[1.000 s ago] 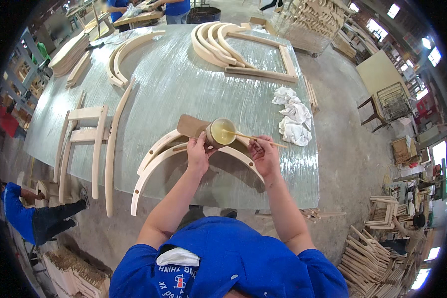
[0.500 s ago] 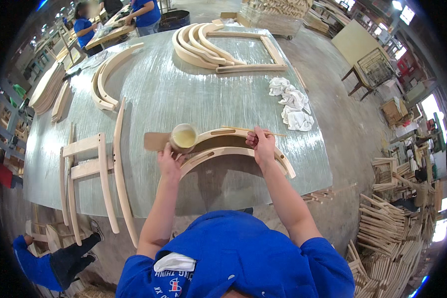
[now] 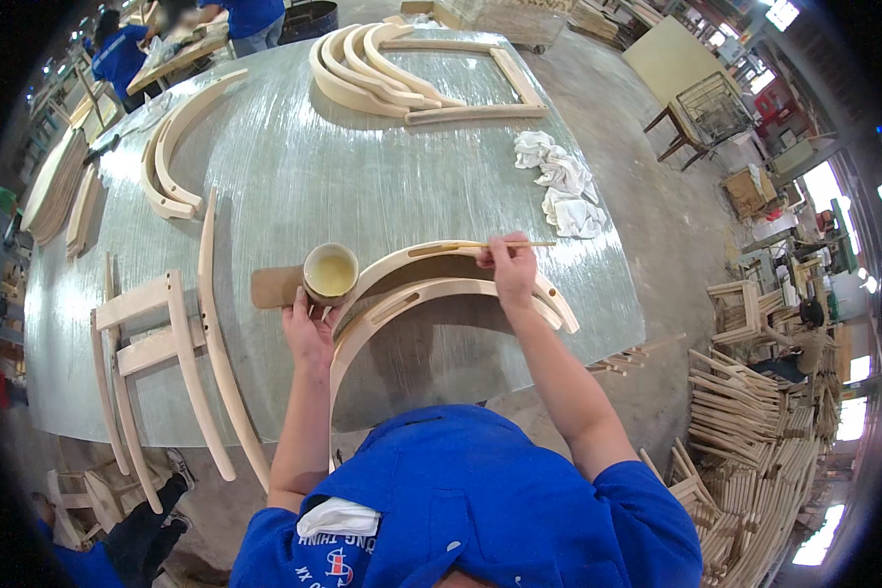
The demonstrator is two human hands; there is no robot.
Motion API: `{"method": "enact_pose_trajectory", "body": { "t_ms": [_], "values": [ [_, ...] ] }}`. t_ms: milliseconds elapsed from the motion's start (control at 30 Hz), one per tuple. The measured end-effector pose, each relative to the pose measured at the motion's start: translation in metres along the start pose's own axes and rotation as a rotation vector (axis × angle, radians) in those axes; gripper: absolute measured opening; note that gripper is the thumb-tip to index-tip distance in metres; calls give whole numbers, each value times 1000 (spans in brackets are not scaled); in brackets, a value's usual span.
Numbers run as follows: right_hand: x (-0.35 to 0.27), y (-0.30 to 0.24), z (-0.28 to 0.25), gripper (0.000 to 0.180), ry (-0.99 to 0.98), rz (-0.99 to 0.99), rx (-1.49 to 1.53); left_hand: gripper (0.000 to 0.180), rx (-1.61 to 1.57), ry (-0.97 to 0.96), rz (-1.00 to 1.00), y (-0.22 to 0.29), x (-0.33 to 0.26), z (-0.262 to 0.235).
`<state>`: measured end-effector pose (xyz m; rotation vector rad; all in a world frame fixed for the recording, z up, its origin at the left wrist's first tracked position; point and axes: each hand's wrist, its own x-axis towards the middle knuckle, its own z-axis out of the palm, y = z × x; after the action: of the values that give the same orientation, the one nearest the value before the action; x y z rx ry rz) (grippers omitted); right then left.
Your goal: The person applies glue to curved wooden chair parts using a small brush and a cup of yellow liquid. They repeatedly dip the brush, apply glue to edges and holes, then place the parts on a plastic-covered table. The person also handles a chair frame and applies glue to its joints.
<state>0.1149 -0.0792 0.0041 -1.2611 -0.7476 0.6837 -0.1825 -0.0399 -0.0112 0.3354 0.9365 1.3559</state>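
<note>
My left hand (image 3: 310,331) is closed around a pale cup (image 3: 330,271) of yellowish liquid. The cup is beside a flat brown board (image 3: 276,287) and partly covers it. With bent fingers, my right hand (image 3: 509,267) pinches a thin wooden stick (image 3: 541,244) over the farther of two curved wooden pieces. That farther piece (image 3: 387,266) has long slots in its upper face, and the stick points along it toward one slot. The nearer curved piece (image 3: 402,304) arcs alongside, closer to my body. Whether the stick touches the wood, I cannot tell.
A wooden chair-like frame (image 3: 178,323) lies at left on the film-covered table (image 3: 284,176). More curved pieces (image 3: 348,73) are nested at the back, two others (image 3: 157,157) at back left. White crumpled cloths (image 3: 563,181) lie at right. Other people work beyond the table.
The whole view has shifted, so the table's contents appear farther left. The stick has turned more level in my right hand, and less of it shows left of the fingers. The cup stays held.
</note>
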Motion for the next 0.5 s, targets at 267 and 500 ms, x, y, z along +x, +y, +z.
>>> {"method": "enact_pose_trajectory", "body": {
  "t_ms": [267, 500],
  "values": [
    [-6, -9, 25, 13, -82, -82, -236, 21, -20, 4, 7, 2, 2, 5],
    [-8, -23, 18, 10, -158, -127, -551, 20, -18, -22, -13, -3, 16, 3]
  ]
}}
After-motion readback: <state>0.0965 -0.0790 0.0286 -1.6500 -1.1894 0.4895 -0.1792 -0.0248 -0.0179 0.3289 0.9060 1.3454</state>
